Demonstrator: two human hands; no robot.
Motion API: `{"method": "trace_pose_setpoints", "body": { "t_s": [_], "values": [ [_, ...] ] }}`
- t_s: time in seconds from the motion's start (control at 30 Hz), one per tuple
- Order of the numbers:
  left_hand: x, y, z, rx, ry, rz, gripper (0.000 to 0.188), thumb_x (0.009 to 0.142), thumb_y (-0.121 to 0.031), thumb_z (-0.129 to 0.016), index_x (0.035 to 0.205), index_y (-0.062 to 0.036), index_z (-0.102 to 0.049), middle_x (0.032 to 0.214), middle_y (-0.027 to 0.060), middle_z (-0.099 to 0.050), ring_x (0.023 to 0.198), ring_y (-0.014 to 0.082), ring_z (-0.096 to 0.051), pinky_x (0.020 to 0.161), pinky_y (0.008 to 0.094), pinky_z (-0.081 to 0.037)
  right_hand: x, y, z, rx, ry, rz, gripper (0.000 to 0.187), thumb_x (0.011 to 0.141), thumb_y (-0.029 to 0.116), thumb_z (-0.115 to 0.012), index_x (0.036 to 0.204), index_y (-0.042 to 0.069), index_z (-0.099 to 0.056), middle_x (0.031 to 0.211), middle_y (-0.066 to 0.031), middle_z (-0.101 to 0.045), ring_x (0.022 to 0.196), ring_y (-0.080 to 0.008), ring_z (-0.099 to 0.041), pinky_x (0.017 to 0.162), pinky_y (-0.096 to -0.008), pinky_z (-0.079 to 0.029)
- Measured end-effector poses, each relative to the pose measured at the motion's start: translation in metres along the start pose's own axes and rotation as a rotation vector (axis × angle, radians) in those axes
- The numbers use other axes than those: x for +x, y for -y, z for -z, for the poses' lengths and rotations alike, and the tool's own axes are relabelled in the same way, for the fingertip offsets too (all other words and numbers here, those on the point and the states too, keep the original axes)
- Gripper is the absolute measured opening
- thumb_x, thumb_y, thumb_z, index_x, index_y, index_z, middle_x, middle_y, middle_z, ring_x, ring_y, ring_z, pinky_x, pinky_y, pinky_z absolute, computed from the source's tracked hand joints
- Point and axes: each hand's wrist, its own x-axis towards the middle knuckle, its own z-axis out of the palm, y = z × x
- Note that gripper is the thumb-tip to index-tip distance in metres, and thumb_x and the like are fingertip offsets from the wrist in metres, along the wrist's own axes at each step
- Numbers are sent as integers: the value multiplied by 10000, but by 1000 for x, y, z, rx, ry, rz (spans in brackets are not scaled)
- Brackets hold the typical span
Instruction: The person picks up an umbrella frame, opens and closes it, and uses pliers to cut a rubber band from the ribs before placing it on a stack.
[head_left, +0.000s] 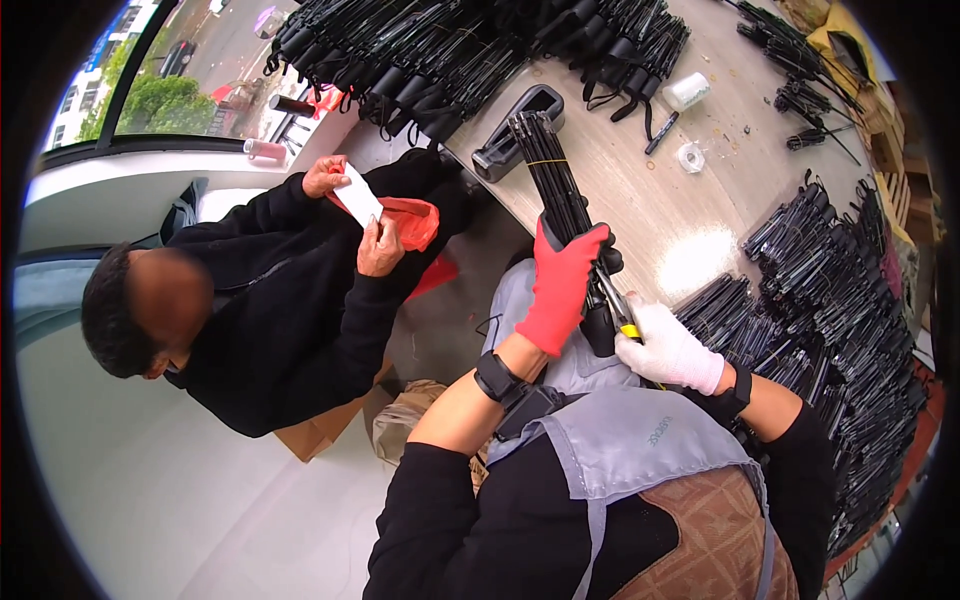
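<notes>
My left hand [563, 275], in a red glove, is closed around a bundle of black folded umbrella frames [553, 180]. A thin yellow band circles the bundle near its upper end, and its lower end reaches down over my lap. My right hand [668, 345], in a white glove, grips pliers [628, 330] with a yellow handle part. Their metal jaws point up and left against the bundle, just below my left hand. What exactly the jaws touch is too small to make out.
Heaps of black umbrella frames [820, 300] lie right and along the back. On the table [610, 150] are a black tape dispenser [518, 130], a white cylinder [686, 92], a marker [662, 133] and a clear tape roll [690, 156]. A co-worker [290, 290] at left holds white paper and red plastic.
</notes>
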Motion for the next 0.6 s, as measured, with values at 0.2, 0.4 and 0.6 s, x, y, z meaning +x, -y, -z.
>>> {"method": "trace_pose_setpoints", "body": {
  "t_s": [0.2,0.4,0.6],
  "values": [
    [-1,5,3,-19,-36,18,424,806,-81,-683,1156,-61,-445,799,61,-567,601,171,-598,542,300,-497,3,-6,-3,-28,35,25,350,752,100,-535,983,-154,-461,700,-308,-548,700,-465,-583,620,-463,-462],
    [-8,14,2,0,-160,-2,439,809,-96,-694,1163,-63,-436,809,69,-578,602,176,-600,535,301,-494,12,3,4,-50,149,-40,307,755,92,-529,954,-132,-460,709,-306,-544,705,-454,-583,628,-455,-463],
    [13,1,21,-244,-23,78,410,852,-54,-626,1213,-55,-433,831,105,-600,649,228,-639,615,370,-562,31,-26,25,297,483,114,275,788,113,-550,965,-81,-467,668,-163,-584,598,-285,-596,589,-378,-495]
  ]
}}
